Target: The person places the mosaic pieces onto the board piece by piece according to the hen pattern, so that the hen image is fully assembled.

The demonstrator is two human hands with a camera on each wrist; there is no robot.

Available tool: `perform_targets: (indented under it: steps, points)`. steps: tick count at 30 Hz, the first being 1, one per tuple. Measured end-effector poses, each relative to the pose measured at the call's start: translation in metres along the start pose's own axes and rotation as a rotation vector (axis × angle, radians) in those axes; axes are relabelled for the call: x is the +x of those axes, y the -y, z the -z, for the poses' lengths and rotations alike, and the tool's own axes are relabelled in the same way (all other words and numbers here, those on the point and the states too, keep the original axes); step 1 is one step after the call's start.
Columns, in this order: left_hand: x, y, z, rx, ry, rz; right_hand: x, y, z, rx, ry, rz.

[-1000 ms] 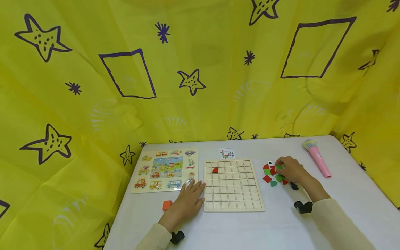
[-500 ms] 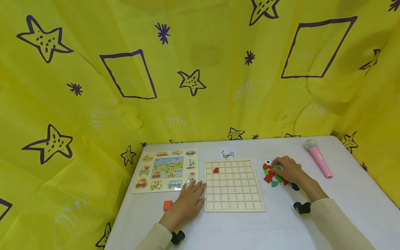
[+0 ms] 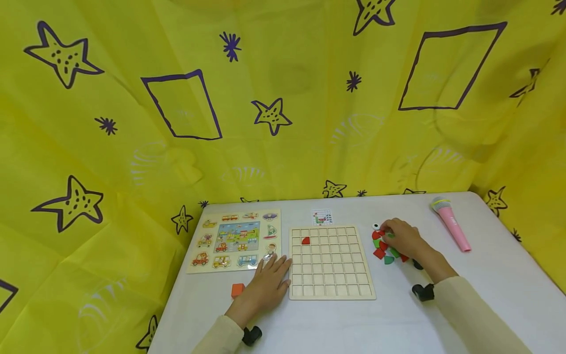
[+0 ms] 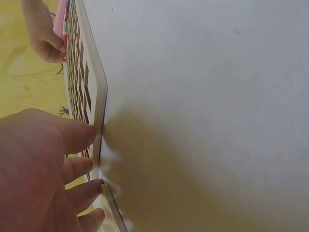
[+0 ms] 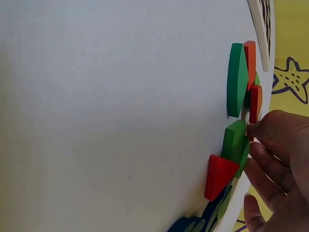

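My left hand [image 3: 267,281] lies with fingers spread between the wooden grid board [image 3: 331,293] and the picture puzzle board [image 3: 201,265]. In the left wrist view its thumb touches the grid board's edge [image 4: 100,96]. One red quarter-round piece [image 3: 306,241] sits in an upper-left cell. Right of the board, my right hand [image 3: 404,238] is over a pile of red and green pieces; thumb and index finger pinch a red piece [image 5: 251,137], mostly hidden. Around it lie a green quarter-round piece [image 5: 235,79], a green block [image 5: 233,140] and a red wedge [image 5: 219,176].
Behind the board lies a small pattern card [image 3: 322,217]. A pink toy microphone [image 3: 452,223] rests at the far right. An orange cube [image 3: 237,290] sits beside my left wrist. Dark blue pieces [image 5: 186,224] lie near the pile, and a white eye-marked disc [image 3: 376,226] at its back.
My right hand has shifted left and slightly back over the pile, and the eye-marked disc has been nudged left. My left hand stays put.
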State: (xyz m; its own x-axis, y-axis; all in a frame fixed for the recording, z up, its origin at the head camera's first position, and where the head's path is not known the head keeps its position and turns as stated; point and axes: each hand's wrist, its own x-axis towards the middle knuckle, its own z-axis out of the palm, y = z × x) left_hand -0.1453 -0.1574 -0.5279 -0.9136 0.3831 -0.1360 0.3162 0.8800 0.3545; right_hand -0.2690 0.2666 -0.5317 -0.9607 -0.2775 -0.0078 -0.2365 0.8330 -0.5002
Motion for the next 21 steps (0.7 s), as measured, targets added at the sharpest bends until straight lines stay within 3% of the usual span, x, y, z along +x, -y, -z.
perform_targets:
  steps: [14,21]
  points:
    - [0.001,0.001,0.001,-0.008,0.002,0.006,0.006,0.005,0.003,0.048,0.031,0.032]
    - [0.000,0.001,0.001,-0.020,0.004,0.004,0.009,0.012,0.000,0.014,0.000,0.016]
